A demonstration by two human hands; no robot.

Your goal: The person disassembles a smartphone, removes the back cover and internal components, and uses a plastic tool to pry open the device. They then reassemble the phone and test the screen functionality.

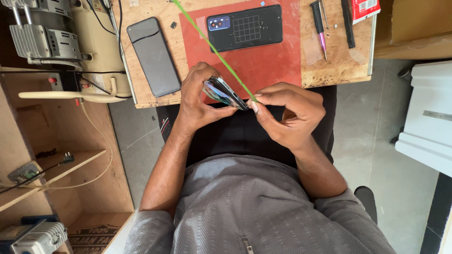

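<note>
We are looking at a small phone repair workshop. We see a rough plywood worktop with a red repair mat on it, and on the mat a phone back cover lying inside up. Beside the mat lies a dark phone, and at the far right small screwdrivers. To the left we find a cream-coloured machine with finned metal parts, cables, and bare wooden shelving with a plug and a socket.
</note>
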